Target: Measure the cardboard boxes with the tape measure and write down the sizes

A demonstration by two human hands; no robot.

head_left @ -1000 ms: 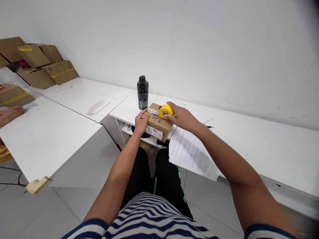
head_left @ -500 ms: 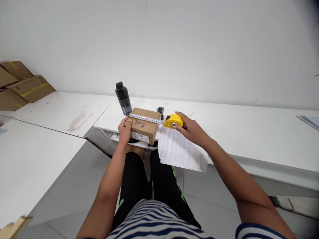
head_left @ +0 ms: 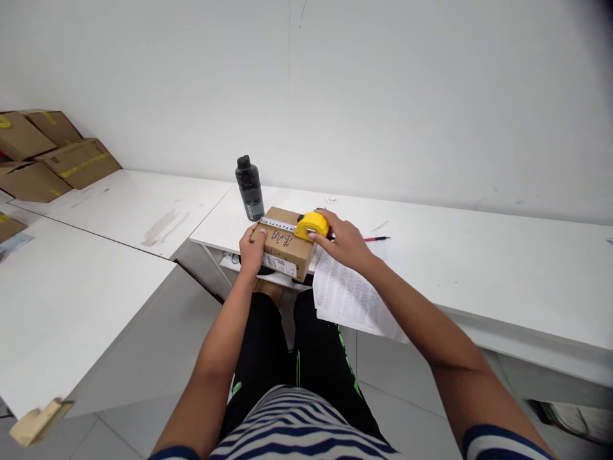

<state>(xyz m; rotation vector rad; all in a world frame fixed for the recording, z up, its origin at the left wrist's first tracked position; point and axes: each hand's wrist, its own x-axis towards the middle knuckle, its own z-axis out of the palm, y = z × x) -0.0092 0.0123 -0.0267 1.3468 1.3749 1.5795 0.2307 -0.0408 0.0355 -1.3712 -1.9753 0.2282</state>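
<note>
A small cardboard box [head_left: 304, 253] with black handwriting on top and a white label on its front lies at the near edge of the white table. My left hand [head_left: 251, 250] grips the box's left end, thumb on top, by the end of the tape blade [head_left: 278, 224]. The blade runs across the box's top with its numbers facing up. In my right hand [head_left: 348, 243] is a yellow tape measure [head_left: 311, 225], its case over the right part of the box. Printed paper sheets [head_left: 342, 291] lie under my right forearm, overhanging the table edge.
A dark bottle [head_left: 249, 191] stands behind the box's left end. Beyond my right hand lies a red and black pen [head_left: 378, 239]. Taped cardboard boxes [head_left: 86, 163] are stacked at far left. A wooden piece [head_left: 38, 421] juts out at the lower left table corner.
My right hand has moved left with the tape measure, from beside the box onto its top. Less blade shows outside the case. The pen has come into sight.
</note>
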